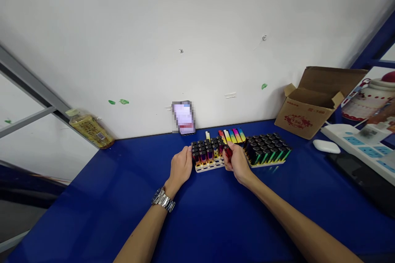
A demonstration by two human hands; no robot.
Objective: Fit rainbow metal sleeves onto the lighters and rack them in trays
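A white holed tray [210, 167] stands on the blue table, carrying several shiny purple-orange tubes with black tops, upright in rows. Its front right holes hold nothing. My left hand [182, 163] is closed around the tray's left end, fingers partly hidden. In my right hand [237, 160] a red tube [228, 152] with a dark top is pinched over the tray's right part; whether its lower end sits in a hole is hidden. To the right, a second white tray [271, 164] is packed with green-gold black-topped tubes [268, 150]. Several multicoloured tubes [236, 134] lie behind my right hand.
A phone [184, 118] leans on the wall at the back. At the left stands a bottle of yellow liquid [91, 129]. On the right are an open cardboard box [304, 113], a white rounded case [326, 146], a power strip [364, 148] and a dark flat object [358, 178].
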